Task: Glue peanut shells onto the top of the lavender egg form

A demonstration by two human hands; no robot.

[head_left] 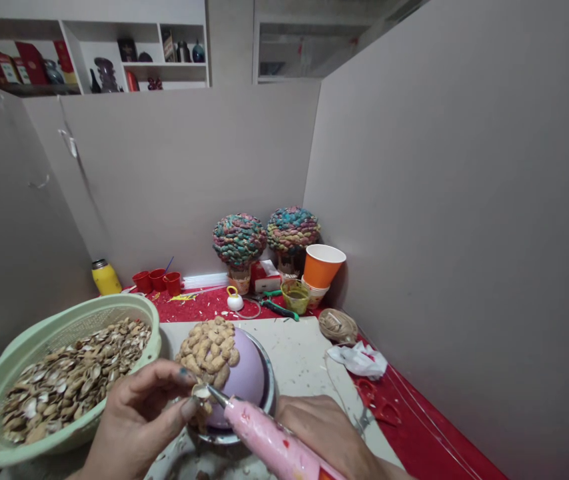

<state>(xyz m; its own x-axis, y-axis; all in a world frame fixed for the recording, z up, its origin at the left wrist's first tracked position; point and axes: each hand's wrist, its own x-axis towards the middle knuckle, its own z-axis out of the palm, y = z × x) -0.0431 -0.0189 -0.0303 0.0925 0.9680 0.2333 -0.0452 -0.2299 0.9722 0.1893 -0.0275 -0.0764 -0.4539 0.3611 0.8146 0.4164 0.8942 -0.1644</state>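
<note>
My left hand [139,410] pinches a peanut shell [200,391] between thumb and fingertips, its hollow side facing up. In my right hand [322,427] is a pink glue gun [269,437], its metal nozzle at the shell's hollow. Just behind them a lilac ball [247,370] sits in a round metal bowl [270,383]. Tan peanut shells [209,347] cover the left and upper part of the ball; its right part is bare. To the left stands a pale green colander [156,337] holding many loose shell halves [79,377].
Two multicoloured shell-covered trees [239,239] stand at the back, beside an orange paper cup [322,267]. Red cups [157,280], a yellow bottle [106,279], pliers [279,309] and a twine ball [338,325] line the red cloth. Grey panels [454,233] enclose the table.
</note>
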